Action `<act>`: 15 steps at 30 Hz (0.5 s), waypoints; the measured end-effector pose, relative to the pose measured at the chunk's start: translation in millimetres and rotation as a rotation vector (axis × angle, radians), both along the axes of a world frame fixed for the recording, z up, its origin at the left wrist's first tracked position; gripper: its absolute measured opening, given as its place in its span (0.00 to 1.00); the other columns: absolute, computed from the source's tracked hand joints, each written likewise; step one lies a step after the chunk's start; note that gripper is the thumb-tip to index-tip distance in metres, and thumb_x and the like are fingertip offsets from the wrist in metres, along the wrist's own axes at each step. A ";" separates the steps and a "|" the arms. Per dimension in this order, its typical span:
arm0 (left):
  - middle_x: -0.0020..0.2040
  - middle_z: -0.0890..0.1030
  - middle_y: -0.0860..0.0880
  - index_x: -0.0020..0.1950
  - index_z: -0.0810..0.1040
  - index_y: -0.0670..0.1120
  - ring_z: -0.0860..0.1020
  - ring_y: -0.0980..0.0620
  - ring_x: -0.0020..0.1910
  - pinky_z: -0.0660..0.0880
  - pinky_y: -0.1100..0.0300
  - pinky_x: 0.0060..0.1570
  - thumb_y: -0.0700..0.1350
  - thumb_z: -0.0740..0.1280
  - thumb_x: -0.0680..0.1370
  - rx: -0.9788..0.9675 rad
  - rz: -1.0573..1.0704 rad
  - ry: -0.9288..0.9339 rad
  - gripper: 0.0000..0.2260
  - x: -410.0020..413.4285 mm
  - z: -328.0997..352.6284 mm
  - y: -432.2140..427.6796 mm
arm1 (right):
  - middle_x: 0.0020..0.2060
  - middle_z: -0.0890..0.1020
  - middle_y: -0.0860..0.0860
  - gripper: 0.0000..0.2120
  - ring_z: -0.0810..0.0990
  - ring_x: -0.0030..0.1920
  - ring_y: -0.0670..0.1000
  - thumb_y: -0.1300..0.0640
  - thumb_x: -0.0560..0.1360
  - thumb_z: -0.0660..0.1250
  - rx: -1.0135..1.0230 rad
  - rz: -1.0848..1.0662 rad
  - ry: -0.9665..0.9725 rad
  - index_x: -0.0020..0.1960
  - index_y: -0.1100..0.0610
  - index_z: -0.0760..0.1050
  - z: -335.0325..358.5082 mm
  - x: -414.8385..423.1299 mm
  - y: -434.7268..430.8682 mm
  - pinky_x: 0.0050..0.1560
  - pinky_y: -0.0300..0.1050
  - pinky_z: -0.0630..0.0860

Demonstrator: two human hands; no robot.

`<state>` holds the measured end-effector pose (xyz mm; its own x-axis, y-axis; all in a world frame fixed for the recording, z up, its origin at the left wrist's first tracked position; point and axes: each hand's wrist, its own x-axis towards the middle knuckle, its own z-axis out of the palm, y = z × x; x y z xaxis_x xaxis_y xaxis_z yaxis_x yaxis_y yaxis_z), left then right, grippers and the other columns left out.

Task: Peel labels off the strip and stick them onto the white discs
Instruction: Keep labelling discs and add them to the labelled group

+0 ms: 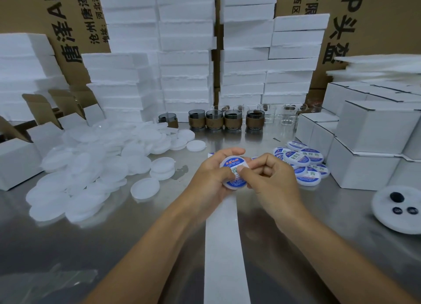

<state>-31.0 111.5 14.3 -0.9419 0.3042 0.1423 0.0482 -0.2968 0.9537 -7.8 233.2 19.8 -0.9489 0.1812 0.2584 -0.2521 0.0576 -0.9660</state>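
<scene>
At the centre of the frame, the left hand (210,177) gripped a round white plastic disc (234,172) bearing a blue-and-white label, while the right hand (271,178) pinched its edge. The white backing strip (224,246) ran below; unlabelled white discs (91,167) lay heaped left, labelled discs (303,161) right.

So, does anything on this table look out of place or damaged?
Nothing looks damaged. The one odd item is a white disc at the right edge, lying apart with three dark blobs on it. The blank discs lie in a loose heap, the labelled discs in a small overlapping pile.
</scene>
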 end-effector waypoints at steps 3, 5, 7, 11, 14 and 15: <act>0.43 0.84 0.51 0.51 0.79 0.49 0.82 0.52 0.45 0.78 0.62 0.43 0.27 0.59 0.74 -0.026 0.023 0.012 0.19 0.5 -1.7 0.6 | 0.30 0.80 0.55 0.07 0.79 0.31 0.47 0.64 0.70 0.71 0.071 -0.044 0.042 0.36 0.57 0.74 -2.6 -1.3 -0.2 0.33 0.35 0.75; 0.47 0.83 0.50 0.51 0.80 0.51 0.81 0.51 0.49 0.78 0.61 0.45 0.29 0.61 0.75 -0.051 0.046 0.014 0.18 1.2 -1.5 0.6 | 0.29 0.79 0.52 0.08 0.78 0.31 0.46 0.63 0.70 0.70 0.109 -0.063 0.068 0.36 0.55 0.74 -3.6 -2.2 0.0 0.33 0.36 0.75; 0.48 0.82 0.49 0.50 0.80 0.52 0.80 0.49 0.51 0.78 0.59 0.46 0.30 0.62 0.75 -0.065 0.069 0.015 0.17 1.3 0.4 0.7 | 0.28 0.79 0.48 0.08 0.78 0.32 0.45 0.62 0.71 0.70 0.127 -0.076 0.101 0.36 0.54 0.75 -3.5 -2.2 0.3 0.35 0.36 0.75; 0.49 0.81 0.45 0.51 0.78 0.50 0.79 0.45 0.45 0.72 0.52 0.40 0.30 0.60 0.77 -0.025 0.117 0.018 0.16 1.1 5.2 -0.7 | 0.32 0.81 0.39 0.12 0.79 0.35 0.40 0.62 0.72 0.68 0.178 -0.074 0.213 0.37 0.45 0.77 -1.4 0.7 0.1 0.35 0.29 0.74; 0.50 0.80 0.43 0.51 0.77 0.48 0.78 0.45 0.39 0.66 0.57 0.31 0.31 0.57 0.78 0.014 0.129 0.024 0.14 1.8 6.5 -1.1 | 0.33 0.81 0.38 0.13 0.79 0.33 0.44 0.60 0.73 0.68 0.241 -0.100 0.266 0.39 0.41 0.77 -1.0 2.0 0.3 0.34 0.35 0.76; 0.51 0.80 0.42 0.51 0.77 0.48 0.78 0.45 0.40 0.66 0.57 0.32 0.31 0.56 0.79 0.019 0.129 0.022 0.14 1.8 6.3 -0.6 | 0.33 0.81 0.38 0.13 0.78 0.31 0.46 0.59 0.73 0.68 0.266 -0.111 0.276 0.39 0.40 0.76 -1.2 2.0 0.3 0.33 0.39 0.76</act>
<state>-29.1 110.8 20.6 -0.9695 0.1781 0.1682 0.1081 -0.3050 0.9462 -5.7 233.6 18.6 -0.8156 0.1715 0.5526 -0.4780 0.3385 -0.8105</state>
